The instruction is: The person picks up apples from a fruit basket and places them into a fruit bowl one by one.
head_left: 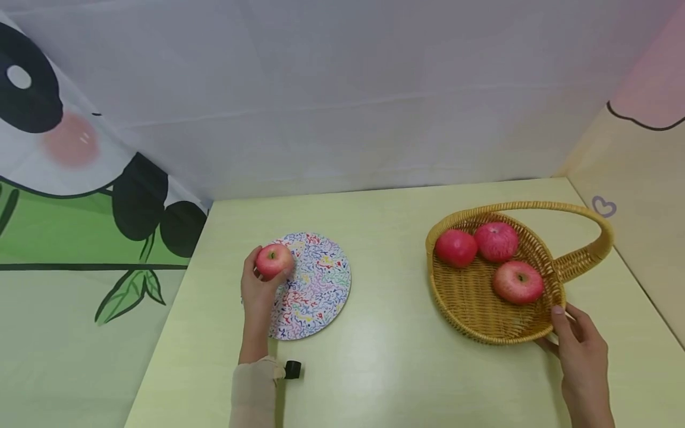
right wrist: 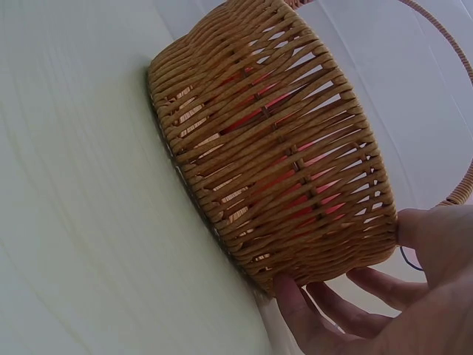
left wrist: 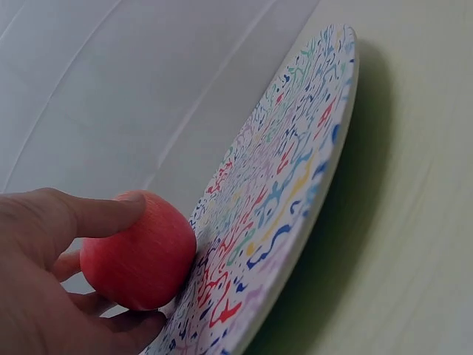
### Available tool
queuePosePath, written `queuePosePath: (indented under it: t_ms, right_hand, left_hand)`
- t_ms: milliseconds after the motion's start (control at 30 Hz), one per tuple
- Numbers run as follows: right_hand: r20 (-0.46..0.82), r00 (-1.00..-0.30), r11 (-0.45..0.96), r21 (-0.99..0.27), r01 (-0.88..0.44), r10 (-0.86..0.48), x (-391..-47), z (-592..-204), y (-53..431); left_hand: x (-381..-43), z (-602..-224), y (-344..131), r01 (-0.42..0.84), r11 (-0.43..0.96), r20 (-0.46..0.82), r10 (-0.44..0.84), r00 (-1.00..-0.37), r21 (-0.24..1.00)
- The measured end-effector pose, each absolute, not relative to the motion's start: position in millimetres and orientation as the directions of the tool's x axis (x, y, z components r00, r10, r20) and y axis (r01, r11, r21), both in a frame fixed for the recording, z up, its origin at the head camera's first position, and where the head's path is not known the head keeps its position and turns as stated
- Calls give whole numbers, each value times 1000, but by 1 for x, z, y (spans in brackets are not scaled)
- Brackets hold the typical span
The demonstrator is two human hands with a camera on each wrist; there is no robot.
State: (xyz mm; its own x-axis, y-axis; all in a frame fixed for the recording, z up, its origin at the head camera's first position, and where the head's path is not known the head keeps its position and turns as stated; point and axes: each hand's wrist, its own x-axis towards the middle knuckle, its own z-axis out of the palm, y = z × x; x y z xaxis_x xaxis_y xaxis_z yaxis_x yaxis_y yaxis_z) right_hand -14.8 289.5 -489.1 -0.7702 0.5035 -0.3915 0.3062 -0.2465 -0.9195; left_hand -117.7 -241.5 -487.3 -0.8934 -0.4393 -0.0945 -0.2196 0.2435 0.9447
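Red apple (head_left: 274, 260) upright, stem up, at left edge of round squiggle-patterned plate (head_left: 316, 291).

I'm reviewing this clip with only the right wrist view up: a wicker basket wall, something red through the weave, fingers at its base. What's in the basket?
Observer: Three red apples lie in the wicker basket, visible from the head view.
Operator: How does that hand hold the basket?
Observer: The right hand grips the near rim, with the thumb over the top edge and the fingers beneath it.
Operator: What is the other hand doing?
Observer: The left hand holds a fourth red apple at the left edge of a round plate with colourful squiggles.
Operator: Is that apple on the plate?
Observer: In the left wrist view it touches the plate surface, with the fingers curled round it.
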Motion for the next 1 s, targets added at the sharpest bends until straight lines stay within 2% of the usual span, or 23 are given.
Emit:
queuePosePath:
  t_ms: [267, 633, 1000]
  right_hand:
    - [-425, -746, -223, -905, 362, 512, -13, -491, 291]
    - [-416, -751, -235, -909, 343, 513, -15, -489, 289]
    - [-422, -740, -254, -906, 337, 524, -16, -487, 288]
  left_hand:
    - [-115, -488, -240, -210, 256, -86, -425, -901, 943]
    - [-116, -483, -239, -190, 318, -43, -417, -908, 929]
    - [-118, -477, -241, -215, 265, -82, -436, -896, 940]
